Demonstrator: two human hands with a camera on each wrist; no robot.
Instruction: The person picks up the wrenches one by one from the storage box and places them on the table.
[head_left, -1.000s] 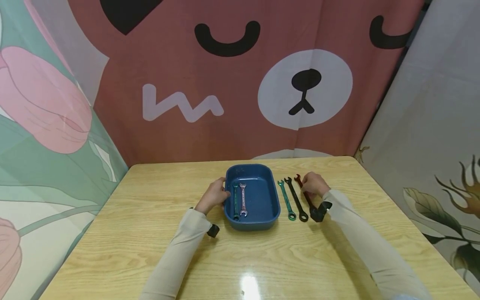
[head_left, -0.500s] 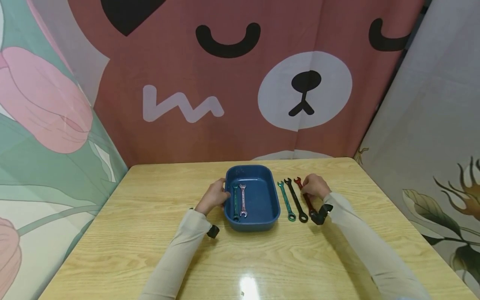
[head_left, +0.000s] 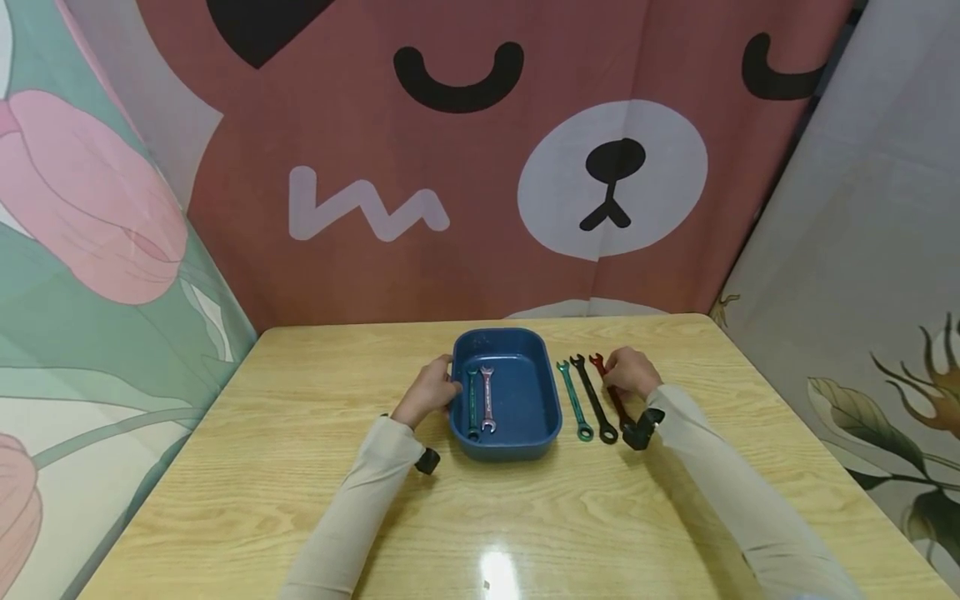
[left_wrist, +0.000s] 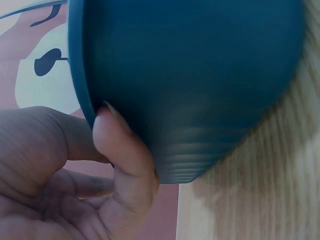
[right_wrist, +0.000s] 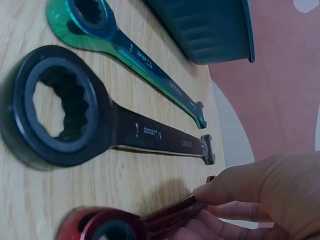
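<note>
In the head view my left hand (head_left: 427, 390) grips the left rim of a deep blue tray (head_left: 506, 452). Its thumb (left_wrist: 124, 145) lies against the tray wall in the left wrist view. Inside the tray, a green wrench (head_left: 472, 404) and a pinkish silver wrench (head_left: 488, 402) lie side by side at the left. My right hand (head_left: 632, 372) pinches a red combination wrench (right_wrist: 170, 217) by its shank near the open end; the fingers hide part of it. Left of that lie a black wrench (right_wrist: 155, 134) and a green wrench (right_wrist: 150, 67) on the table.
The tray and loose wrenches stand on a light wooden table (head_left: 300, 467). A curtain with a bear print (head_left: 465, 275) hangs behind the far edge, and patterned cloths flank both sides. Dark cameras are strapped to both wrists.
The red wrench's open end has come slightly nearer, with the right hand on it throughout. The left hand, the tray and the other wrenches stay put.
</note>
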